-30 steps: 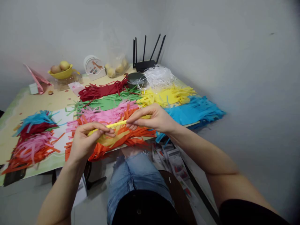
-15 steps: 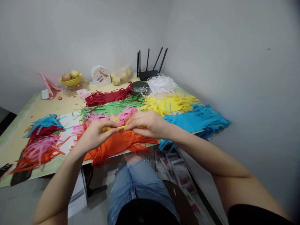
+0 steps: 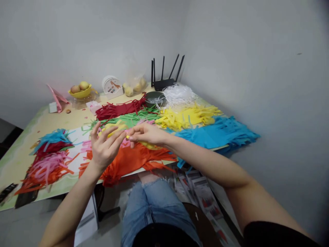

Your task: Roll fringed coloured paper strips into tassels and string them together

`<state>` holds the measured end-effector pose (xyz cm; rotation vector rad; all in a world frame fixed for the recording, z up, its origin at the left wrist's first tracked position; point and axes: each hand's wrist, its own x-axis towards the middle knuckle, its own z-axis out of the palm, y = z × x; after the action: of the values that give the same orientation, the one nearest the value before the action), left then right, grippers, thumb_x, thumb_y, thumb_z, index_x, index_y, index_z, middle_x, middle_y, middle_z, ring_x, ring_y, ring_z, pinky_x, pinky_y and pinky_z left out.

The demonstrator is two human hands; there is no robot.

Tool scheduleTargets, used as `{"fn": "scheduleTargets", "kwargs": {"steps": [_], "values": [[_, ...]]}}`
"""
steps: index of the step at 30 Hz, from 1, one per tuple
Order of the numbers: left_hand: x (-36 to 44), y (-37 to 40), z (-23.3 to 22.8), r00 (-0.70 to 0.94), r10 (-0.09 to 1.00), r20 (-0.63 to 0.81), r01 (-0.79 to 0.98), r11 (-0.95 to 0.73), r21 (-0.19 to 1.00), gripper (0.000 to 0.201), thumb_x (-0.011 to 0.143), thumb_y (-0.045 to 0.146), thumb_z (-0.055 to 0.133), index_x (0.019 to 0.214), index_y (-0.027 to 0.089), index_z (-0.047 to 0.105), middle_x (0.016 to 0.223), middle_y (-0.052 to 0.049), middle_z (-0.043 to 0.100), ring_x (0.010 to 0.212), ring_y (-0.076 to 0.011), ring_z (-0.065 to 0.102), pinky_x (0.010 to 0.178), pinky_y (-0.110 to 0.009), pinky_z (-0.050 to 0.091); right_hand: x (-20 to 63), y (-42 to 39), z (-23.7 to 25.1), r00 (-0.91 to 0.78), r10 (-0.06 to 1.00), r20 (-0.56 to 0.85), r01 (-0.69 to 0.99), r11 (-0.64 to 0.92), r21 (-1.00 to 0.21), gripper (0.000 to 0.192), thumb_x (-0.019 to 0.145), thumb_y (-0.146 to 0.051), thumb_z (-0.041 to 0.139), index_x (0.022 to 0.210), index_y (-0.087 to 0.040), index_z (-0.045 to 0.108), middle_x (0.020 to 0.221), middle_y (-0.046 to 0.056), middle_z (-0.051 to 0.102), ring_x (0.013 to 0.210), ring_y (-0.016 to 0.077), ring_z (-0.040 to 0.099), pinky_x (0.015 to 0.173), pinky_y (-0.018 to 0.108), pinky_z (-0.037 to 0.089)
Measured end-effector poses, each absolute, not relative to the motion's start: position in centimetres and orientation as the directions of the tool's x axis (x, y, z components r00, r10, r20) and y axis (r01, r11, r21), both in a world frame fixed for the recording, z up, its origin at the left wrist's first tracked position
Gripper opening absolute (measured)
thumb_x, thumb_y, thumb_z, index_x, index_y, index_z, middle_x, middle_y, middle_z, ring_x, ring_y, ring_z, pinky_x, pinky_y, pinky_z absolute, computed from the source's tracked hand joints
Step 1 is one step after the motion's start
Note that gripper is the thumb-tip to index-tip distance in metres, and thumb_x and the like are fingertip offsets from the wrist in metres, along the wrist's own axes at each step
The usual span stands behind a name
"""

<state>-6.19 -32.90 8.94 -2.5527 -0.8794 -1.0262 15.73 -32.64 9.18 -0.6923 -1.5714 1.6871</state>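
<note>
Over the near middle of the table, my right hand (image 3: pixel 147 133) pinches a yellow fringed strip (image 3: pixel 150 145), part of which hangs below the palm. More yellow strands show behind the fingers of my left hand (image 3: pixel 106 145). That hand is open with fingers spread, its fingertips close to the pinched end; whether they touch it I cannot tell. Under both hands lies an orange fringed stack (image 3: pixel 130 161). Pink fringes (image 3: pixel 125 142), partly hidden by my hands, lie behind it. Further back are a green fringed stack (image 3: pixel 132 118) and a yellow fringed stack (image 3: pixel 190 116).
Blue fringed sheets (image 3: pixel 218 132) overhang the table's right edge. A dark red stack (image 3: pixel 120 109), a dark bowl (image 3: pixel 155 98), white strands (image 3: pixel 180 94) and a black router (image 3: pixel 164 84) sit behind. Mixed fringed pieces (image 3: pixel 50 156) lie at left. A yellow fruit bowl (image 3: pixel 81 93) stands at the back.
My left hand has let go of the yellow strip and spread its fingers. My right hand still pinches the strip and has shifted slightly left. The view has tilted a little.
</note>
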Motion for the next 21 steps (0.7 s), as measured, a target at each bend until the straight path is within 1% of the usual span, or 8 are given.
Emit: {"fn": "scheduleTargets", "kwargs": {"steps": [3, 5, 8, 10, 13, 17, 19, 21], "values": [[-6.0, -32.8, 8.3, 0.399, 0.480, 0.781, 0.644, -0.753, 0.134, 0.015, 0.086, 0.019, 0.066, 0.091, 0.030, 0.076, 0.091, -0.001, 0.080, 0.103, -0.0234, 0.072, 0.119, -0.058, 0.028, 13.9, -32.6, 8.1, -0.526, 0.841, 0.125, -0.332, -0.067, -0.941, 0.046, 0.064, -0.050, 0.088, 0.082, -0.014, 0.066, 0.068, 0.001, 0.074, 0.065, 0.0135, 0.071, 0.071, 0.027, 0.057], [-5.5, -32.5, 8.3, 0.239, 0.560, 0.793, 0.621, -0.716, 0.318, 0.009, 0.086, 0.023, 0.067, 0.087, 0.026, 0.076, 0.092, -0.003, 0.079, 0.099, -0.0221, 0.073, 0.115, -0.053, 0.038, 12.8, -32.2, 8.1, -0.490, 0.856, 0.166, -0.402, -0.053, -0.914, 0.045, 0.064, -0.049, 0.088, 0.084, -0.014, 0.067, 0.070, 0.002, 0.074, 0.068, 0.0140, 0.072, 0.073, 0.027, 0.057], [-4.6, -31.3, 9.0, 0.034, 0.741, 0.670, 0.466, -0.605, 0.645, 0.011, 0.086, 0.029, 0.068, 0.088, 0.022, 0.077, 0.098, -0.005, 0.078, 0.098, -0.0210, 0.072, 0.101, -0.041, 0.051, 11.8, -30.5, 8.9, -0.400, 0.879, 0.260, -0.471, 0.046, -0.881, 0.042, 0.069, -0.048, 0.086, 0.088, -0.015, 0.068, 0.073, 0.002, 0.075, 0.074, 0.0131, 0.072, 0.080, 0.027, 0.057], [-3.9, -30.1, 9.7, -0.022, 0.829, 0.558, 0.308, -0.526, 0.793, 0.014, 0.084, 0.030, 0.071, 0.091, 0.020, 0.078, 0.097, -0.005, 0.078, 0.094, -0.0195, 0.072, 0.091, -0.033, 0.054, 11.6, -28.8, 9.5, -0.322, 0.887, 0.331, -0.470, 0.153, -0.869, 0.037, 0.075, -0.046, 0.082, 0.090, -0.016, 0.066, 0.074, 0.001, 0.074, 0.076, 0.0127, 0.071, 0.082, 0.026, 0.056], [-2.7, -27.8, 10.4, -0.051, 0.875, 0.482, 0.122, -0.473, 0.872, 0.018, 0.081, 0.034, 0.074, 0.089, 0.018, 0.079, 0.086, -0.003, 0.077, 0.083, -0.0156, 0.070, 0.082, -0.026, 0.054, 11.4, -26.2, 9.9, -0.219, 0.883, 0.415, -0.405, 0.305, -0.862, 0.029, 0.083, -0.041, 0.076, 0.090, -0.019, 0.058, 0.071, -0.002, 0.071, 0.073, 0.0124, 0.069, 0.079, 0.025, 0.055], [-1.1, -24.6, 10.1, -0.104, 0.870, 0.482, 0.057, -0.478, 0.876, 0.025, 0.079, 0.039, 0.076, 0.087, 0.015, 0.079, 0.075, -0.001, 0.074, 0.071, -0.0130, 0.065, 0.075, -0.024, 0.052, 11.4, -24.0, 9.8, -0.117, 0.867, 0.484, -0.236, 0.449, -0.862, 0.015, 0.092, -0.032, 0.065, 0.092, -0.020, 0.055, 0.069, -0.004, 0.068, 0.070, 0.0119, 0.067, 0.074, 0.023, 0.054], [-0.6, -23.1, 9.8, -0.167, 0.855, 0.491, 0.065, -0.487, 0.871, 0.024, 0.078, 0.038, 0.076, 0.085, 0.015, 0.078, 0.072, -0.001, 0.072, 0.068, -0.0126, 0.064, 0.071, -0.023, 0.051, 12.1, -22.8, 9.9, -0.126, 0.832, 0.540, -0.102, 0.530, -0.842, 0.010, 0.094, -0.028, 0.061, 0.096, -0.019, 0.060, 0.077, -0.002, 0.071, 0.075, 0.0122, 0.069, 0.075, 0.023, 0.053], [-0.4, -21.6, 9.8, -0.223, 0.848, 0.482, 0.040, -0.486, 0.873, 0.021, 0.077, 0.036, 0.076, 0.082, 0.015, 0.077, 0.074, -0.002, 0.073, 0.070, -0.0129, 0.065, 0.071, -0.023, 0.051, 14.0, -20.6, 10.1, -0.149, 0.786, 0.600, 0.081, 0.614, -0.785, 0.014, 0.095, -0.029, 0.060, 0.099, -0.017, 0.066, 0.090, 0.002, 0.074, 0.085, 0.0133, 0.070, 0.080, 0.023, 0.052]]}}
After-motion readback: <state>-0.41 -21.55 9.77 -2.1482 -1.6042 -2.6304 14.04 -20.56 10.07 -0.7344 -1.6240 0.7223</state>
